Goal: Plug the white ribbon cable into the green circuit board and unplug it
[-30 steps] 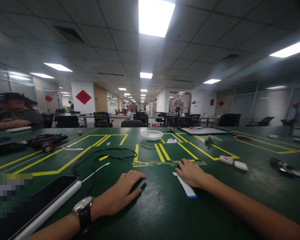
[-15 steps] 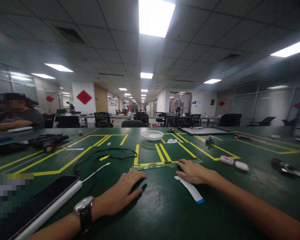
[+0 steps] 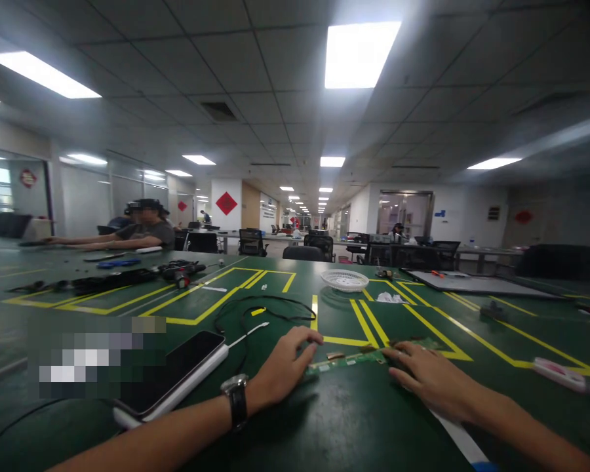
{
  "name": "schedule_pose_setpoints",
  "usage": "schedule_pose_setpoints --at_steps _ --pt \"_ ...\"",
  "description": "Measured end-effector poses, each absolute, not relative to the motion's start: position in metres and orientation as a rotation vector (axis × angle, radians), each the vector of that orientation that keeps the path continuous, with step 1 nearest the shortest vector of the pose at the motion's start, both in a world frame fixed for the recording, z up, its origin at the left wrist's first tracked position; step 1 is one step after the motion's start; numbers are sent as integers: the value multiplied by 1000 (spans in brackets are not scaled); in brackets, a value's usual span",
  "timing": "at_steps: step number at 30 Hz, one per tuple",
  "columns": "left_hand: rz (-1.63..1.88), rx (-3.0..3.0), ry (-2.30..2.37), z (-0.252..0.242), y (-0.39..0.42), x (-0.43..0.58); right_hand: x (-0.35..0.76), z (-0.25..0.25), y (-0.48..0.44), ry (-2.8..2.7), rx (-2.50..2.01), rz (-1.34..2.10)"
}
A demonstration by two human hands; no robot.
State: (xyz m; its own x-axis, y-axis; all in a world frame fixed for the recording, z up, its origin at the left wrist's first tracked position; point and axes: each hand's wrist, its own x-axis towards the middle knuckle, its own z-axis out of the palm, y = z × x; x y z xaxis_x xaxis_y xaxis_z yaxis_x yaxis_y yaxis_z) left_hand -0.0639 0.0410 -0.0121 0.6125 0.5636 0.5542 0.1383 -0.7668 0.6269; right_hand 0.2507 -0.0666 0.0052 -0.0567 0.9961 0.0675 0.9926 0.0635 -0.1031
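Note:
A long narrow green circuit board (image 3: 358,358) lies slantwise on the green table (image 3: 354,426) just ahead of me. My left hand (image 3: 284,368), with a watch (image 3: 236,398) on its wrist, rests by the board's left end, fingers stretched and apart, thumb tip touching the end. My right hand (image 3: 430,380) is at the board's right part, fingers over it and thumb on the near side, gripping it. A white flat ribbon cable (image 3: 459,440) with a blue tip runs under my right forearm.
A dark-screened device (image 3: 177,373) with a white edge lies at my left, with a white lead and a looped black cable (image 3: 265,305) beyond it. Farther off are a white basket (image 3: 345,280), a flat panel (image 3: 476,283), hand tools (image 3: 177,269), a pink-white item (image 3: 555,373) and a seated person (image 3: 142,231).
The board has come nearer to me and turned slantwise. My left hand slid forward to its left end. My head turned left, so everything sits further right in view.

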Motion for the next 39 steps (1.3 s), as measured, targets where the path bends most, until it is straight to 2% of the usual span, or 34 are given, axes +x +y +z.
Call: schedule_pose_setpoints --at_steps 5,17,20,23,27,29,33,39 --pt "1039 2301 528 -13 41 -64 229 10 -74 -2304 -1863 304" --pt "577 2786 227 -6 28 -67 180 24 -102 -2448 -1498 660" --pt "524 2797 182 -7 28 -68 175 23 -102 -2499 -1430 564" --pt "466 2794 137 -7 28 -67 180 24 -93 -2495 -1449 238" --pt "453 2833 176 -8 28 -66 225 23 -74 -2242 -1900 -354" --pt "490 2845 246 -10 29 -65 258 19 -69 -2057 -2181 -478" --pt "540 2838 378 -12 30 -65 304 4 -67 -1960 -2416 -263" --pt "542 2852 380 -12 30 -65 301 -1 -66 -2007 -2329 -110"
